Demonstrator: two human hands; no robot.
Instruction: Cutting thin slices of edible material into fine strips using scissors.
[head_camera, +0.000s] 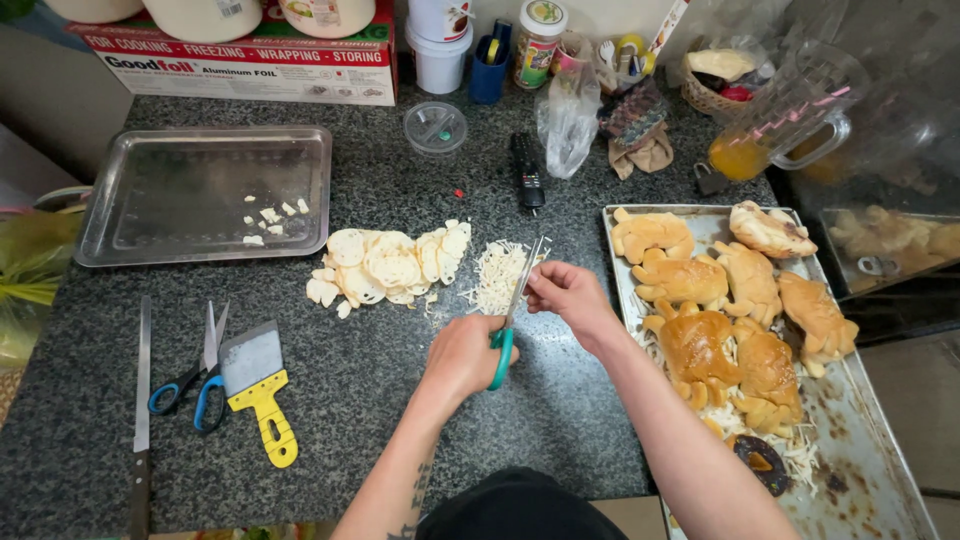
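Now my left hand (462, 352) grips teal-handled scissors (512, 318), my right hand (568, 292) pinches something too small to tell at their blades, shredded pile (498, 275) at 12 o'clock.

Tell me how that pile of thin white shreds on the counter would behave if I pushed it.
The shred pile would probably scatter rather than slide whole: it lies as loose, fine strands. It looks light, so strands may cling or drift across the speckled counter. Picked up, they would likely flop.

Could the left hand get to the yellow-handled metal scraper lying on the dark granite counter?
Probably yes, but not freely: the left hand grips the teal-handled scissors. The yellow-handled metal scraper lies uncovered to its left, with bare dark granite counter between.
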